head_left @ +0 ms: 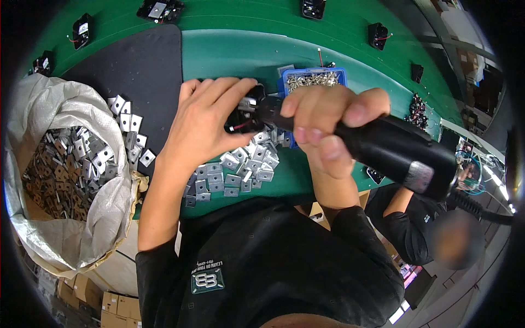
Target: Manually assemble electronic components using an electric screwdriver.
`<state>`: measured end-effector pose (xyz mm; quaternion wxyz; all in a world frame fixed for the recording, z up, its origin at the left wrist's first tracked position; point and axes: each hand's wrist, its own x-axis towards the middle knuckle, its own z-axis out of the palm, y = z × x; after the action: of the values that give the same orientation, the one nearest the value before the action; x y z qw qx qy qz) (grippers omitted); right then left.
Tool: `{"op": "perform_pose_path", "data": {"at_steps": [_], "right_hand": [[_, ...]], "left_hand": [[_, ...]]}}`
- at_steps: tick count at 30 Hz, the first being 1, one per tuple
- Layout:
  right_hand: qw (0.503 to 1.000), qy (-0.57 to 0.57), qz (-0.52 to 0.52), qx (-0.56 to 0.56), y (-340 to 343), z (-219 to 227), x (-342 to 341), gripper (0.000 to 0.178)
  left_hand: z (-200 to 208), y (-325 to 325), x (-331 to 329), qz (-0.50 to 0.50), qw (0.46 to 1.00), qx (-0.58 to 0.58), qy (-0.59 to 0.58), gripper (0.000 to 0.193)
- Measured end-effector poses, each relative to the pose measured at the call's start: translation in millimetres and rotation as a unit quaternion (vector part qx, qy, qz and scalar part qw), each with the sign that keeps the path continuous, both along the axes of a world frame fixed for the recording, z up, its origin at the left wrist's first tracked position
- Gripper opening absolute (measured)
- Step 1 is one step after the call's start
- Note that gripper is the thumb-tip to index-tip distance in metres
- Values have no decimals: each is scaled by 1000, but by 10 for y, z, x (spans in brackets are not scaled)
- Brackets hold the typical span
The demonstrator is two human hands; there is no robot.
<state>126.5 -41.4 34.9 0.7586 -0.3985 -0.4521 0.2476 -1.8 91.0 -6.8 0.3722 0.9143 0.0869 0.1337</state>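
Note:
My left hand (199,120) is closed around a small black plastic housing (238,124) with a short red wire, steadying it on the green table. My right hand (328,115) grips a black electric screwdriver (402,153), its cable trailing off to the right. The tool lies nearly level, its nose pointing left into the housing beside a shiny metal piece (249,104); the exact contact of the tip is hidden. Just below both hands spread loose square metal plates (254,161) with holes. Behind the right hand sits a blue bin (284,82) of small screws (313,80).
An open white sack (60,98) of metal plates stands at left, with more plates (131,123) spilled on a black mat (150,60). Black housings (82,31) sit along the far green strip (235,13). A co-worker (407,224) is at the right, near dark parts (416,112).

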Motion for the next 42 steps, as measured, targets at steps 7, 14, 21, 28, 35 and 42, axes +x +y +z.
{"op": "perform_pose_path", "data": {"at_steps": [7, 14, 21, 28, 35, 42], "right_hand": [[985, 39, -88, 140, -313, 354, 329, 47], [968, 57, -232, 71, -235, 369, 408, 49], [969, 43, -241, 29, -217, 248, 460, 46], [974, 27, -224, -8, -142, 202, 459, 44], [974, 71, -211, 50, -230, 328, 448, 47], [979, 22, -200, 10, -300, 340, 497, 48]], "left_hand": [[-122, 286, 500, 76, 993, 89, -28, 70], [252, 584, 1062, 170, 977, 107, 68, 66], [150, 279, 647, 82, 984, 142, -77, 40], [50, -135, 210, -122, 992, 18, -5, 31], [0, -196, 192, -106, 993, 53, -17, 31], [17, -262, 156, -48, 992, 113, 20, 31]]}}
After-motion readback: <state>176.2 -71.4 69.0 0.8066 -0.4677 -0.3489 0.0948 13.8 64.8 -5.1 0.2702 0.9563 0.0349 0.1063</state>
